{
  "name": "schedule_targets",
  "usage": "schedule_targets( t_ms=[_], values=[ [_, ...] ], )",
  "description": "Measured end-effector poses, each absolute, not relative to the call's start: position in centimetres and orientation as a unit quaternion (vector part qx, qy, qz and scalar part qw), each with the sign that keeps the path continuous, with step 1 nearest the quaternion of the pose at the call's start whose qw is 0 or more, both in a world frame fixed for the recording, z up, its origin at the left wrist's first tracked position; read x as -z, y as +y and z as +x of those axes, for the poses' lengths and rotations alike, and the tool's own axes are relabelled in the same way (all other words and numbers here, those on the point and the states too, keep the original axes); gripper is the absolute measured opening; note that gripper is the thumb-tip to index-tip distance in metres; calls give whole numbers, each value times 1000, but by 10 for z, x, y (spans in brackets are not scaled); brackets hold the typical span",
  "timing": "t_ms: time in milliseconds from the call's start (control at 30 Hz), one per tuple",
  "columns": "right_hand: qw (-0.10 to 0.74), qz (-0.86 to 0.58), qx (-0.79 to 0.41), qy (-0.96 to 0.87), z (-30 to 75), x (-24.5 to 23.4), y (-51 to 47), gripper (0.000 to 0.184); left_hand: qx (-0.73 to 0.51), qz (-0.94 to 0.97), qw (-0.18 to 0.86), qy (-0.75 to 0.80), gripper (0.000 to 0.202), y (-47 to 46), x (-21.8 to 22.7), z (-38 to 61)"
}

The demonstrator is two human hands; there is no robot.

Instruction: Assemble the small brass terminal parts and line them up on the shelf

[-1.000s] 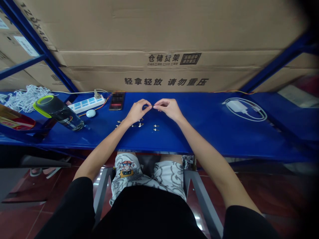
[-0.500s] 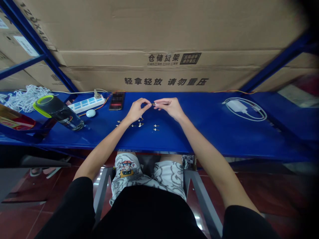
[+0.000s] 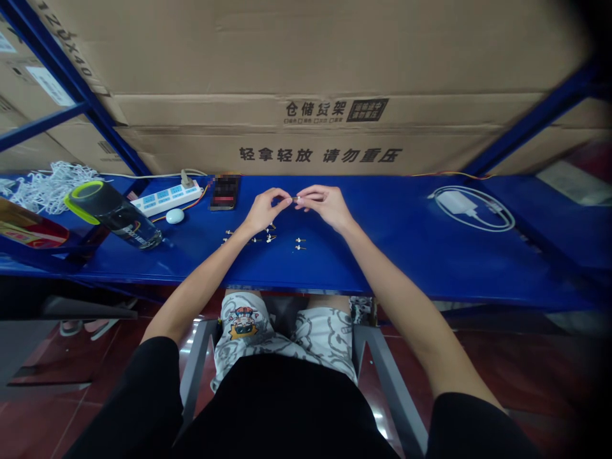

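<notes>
Above the blue tabletop (image 3: 344, 261), my left hand (image 3: 266, 209) and my right hand (image 3: 326, 204) meet fingertip to fingertip. Between them is a small white piece with a thin shaft (image 3: 295, 199). My right fingers pinch its white end, while the left thumb and forefinger close on the shaft end. Its exact kind is too small to make out. Below the hands lie two similar white pieces with brass-coloured pins (image 3: 300, 247). Several more white pieces (image 3: 268, 238) are scattered near my left wrist, some partly hidden by the forearm.
To the left are a dark bottle with a lime rim (image 3: 115, 213), a white power strip (image 3: 167, 199), a white oval object (image 3: 174, 216) and a phone (image 3: 224, 192). A coiled white cable with charger (image 3: 456, 203) lies right. A large cardboard box (image 3: 306, 57) stands behind.
The hands stay together at nearly the same spot, fingers pinching the small piece. The whole view has shifted very slightly.
</notes>
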State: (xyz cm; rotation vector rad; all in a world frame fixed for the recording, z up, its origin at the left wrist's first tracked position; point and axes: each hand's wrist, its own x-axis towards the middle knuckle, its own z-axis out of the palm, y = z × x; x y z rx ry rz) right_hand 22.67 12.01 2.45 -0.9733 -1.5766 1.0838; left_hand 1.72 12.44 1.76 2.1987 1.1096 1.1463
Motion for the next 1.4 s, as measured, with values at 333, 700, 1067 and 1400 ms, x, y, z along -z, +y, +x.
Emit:
schedule_targets(
  t_ms=[333,700,1067,1400],
  values=[
    [437,-399,-393,-704,226,-22,118,27,-396,823,164,374,7,123,-16,16],
    [366,-412,-372,-747,235,-20,124,26,-339,850,146,377,8,124,-14,13],
    [123,-376,-339,-854,250,-35,119,31,-179,932,119,291,26,114,-24,10],
    [86,-358,-348,-862,252,-42,113,29,-171,925,96,326,26,112,-20,14]
  ],
)
